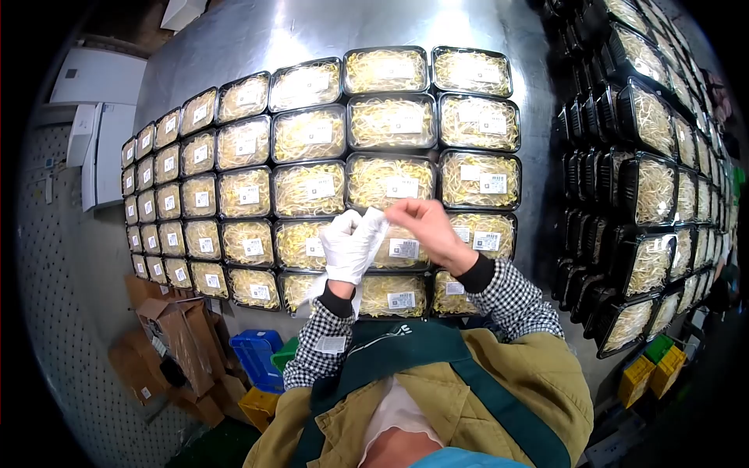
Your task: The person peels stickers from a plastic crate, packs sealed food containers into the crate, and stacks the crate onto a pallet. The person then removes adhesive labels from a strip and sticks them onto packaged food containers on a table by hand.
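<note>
My left hand (346, 248), in a white glove, is closed around a white label strip (376, 220). A pale tail of that strip seems to hang below the wrist. Bare, my right hand (427, 228) has its fingertips pinched together at the strip's upper end; whether a single label is between them is too small to tell. Under both hands lie black trays of bean sprouts (390, 181) in close rows, covered with clear film. White printed labels (402, 187) are on the trays, and a few on the right carry two.
The trays rest on a metal table (530, 117). Tall stacks of sprout trays (654, 191) stand at the right. Cardboard boxes (183, 339), a blue crate (257, 355) and yellow crates (651, 374) are on the floor. White cabinets (109, 148) stand at the left.
</note>
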The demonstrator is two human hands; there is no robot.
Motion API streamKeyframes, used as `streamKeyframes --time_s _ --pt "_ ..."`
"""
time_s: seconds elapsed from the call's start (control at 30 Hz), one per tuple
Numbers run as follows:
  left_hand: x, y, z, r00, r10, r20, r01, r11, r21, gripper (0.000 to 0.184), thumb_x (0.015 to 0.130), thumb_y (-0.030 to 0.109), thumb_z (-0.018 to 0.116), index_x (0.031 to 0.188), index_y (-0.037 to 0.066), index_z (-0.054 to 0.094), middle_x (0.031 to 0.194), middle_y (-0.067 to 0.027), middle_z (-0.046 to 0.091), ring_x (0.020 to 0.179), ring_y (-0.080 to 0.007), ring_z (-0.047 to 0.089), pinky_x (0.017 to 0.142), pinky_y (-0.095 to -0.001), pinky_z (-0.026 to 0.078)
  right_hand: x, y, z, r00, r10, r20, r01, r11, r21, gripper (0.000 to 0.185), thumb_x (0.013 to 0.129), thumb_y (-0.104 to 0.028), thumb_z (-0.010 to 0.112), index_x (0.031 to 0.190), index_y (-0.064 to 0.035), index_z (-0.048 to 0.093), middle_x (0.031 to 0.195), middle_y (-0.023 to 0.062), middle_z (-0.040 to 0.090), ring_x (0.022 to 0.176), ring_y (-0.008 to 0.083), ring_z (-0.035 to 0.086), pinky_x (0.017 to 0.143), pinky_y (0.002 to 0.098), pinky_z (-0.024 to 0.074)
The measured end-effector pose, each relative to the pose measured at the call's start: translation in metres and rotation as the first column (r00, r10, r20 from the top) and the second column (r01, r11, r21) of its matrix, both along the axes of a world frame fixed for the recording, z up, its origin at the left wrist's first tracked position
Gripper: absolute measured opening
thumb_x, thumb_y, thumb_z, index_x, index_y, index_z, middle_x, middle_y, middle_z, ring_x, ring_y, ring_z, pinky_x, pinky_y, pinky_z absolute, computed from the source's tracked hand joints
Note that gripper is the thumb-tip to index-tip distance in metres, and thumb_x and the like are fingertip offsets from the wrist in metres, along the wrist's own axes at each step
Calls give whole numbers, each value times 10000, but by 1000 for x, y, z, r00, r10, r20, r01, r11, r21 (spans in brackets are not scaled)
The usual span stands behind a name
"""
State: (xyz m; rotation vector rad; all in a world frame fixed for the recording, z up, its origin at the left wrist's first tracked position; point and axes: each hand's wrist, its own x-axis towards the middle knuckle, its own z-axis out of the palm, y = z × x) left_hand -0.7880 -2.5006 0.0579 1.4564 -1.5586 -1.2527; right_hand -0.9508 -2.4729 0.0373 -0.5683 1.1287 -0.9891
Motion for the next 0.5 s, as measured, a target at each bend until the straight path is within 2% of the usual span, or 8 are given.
streamKeyframes --time_s 0.03,0.1,0.17,0.27,0.33,0.37,0.43,0.5 --pt "1 0 0 998 -1 -65 12 985 174 186 836 83 680 703 30 562 644 41 505 595 -35 415 529 -203 353 -11 -11 2 994 -21 -110 23 999 23 124 861 -99 637 944 -7 650 949 65 660 881 143 601 852 280 470" --pt "3 0 13 980 -154 -124 183 945 271 117 838 68 667 765 23 588 696 26 547 644 -34 463 582 -201 390 -48 -52 -36 895 -385 -226 318 905 -282 209 900 -193 604 947 5 650 802 39 656 752 92 580 737 251 469" --pt "8 11 12 946 24 -323 116 905 409 57 839 42 655 816 11 614 749 13 594 682 -43 515 616 -197 416 -114 -114 -40 676 -495 -546 340 867 -364 301 933 -277 557 917 12 640 734 41 617 685 72 504 647 246 425" --pt "13 9 15 955 140 -262 -47 943 330 54 837 26 655 812 7 612 762 21 585 688 -37 500 621 -196 412 -149 -165 -40 803 -104 -587 -108 943 -314 417 925 -394 540 1031 -3 638 922 94 655 865 135 580 794 301 459" --pt "20 7 1 959 226 -172 -193 963 189 51 839 20 653 813 6 612 768 26 580 691 -35 492 624 -197 413 -99 -153 -5 770 393 -502 -554 803 -219 447 915 -440 534 1128 -58 628 1128 112 630 1087 211 564 958 367 429" --pt "25 2 -5 973 196 -123 -180 975 131 52 843 9 646 807 5 609 763 32 570 689 -33 482 623 -197 410 -68 -136 7 750 505 -427 -630 741 -231 406 895 -387 582 1122 -53 624 1089 90 638 989 171 583 905 332 451" --pt "17 -6 3 950 257 -180 -235 963 132 28 850 9 637 831 -1 619 778 21 586 698 -36 496 631 -193 413 -22 -98 11 780 597 -188 -626 747 -224 317 860 -291 664 1055 -42 644 961 36 657 831 85 588 802 255 468" --pt "24 -8 -6 971 211 -114 -196 972 131 15 856 13 629 864 -1 629 797 12 601 706 -41 509 644 -189 419 -11 -78 -5 908 406 -106 -420 882 -215 176 864 -199 667 938 -39 669 861 -2 650 791 50 558 748 227 450"
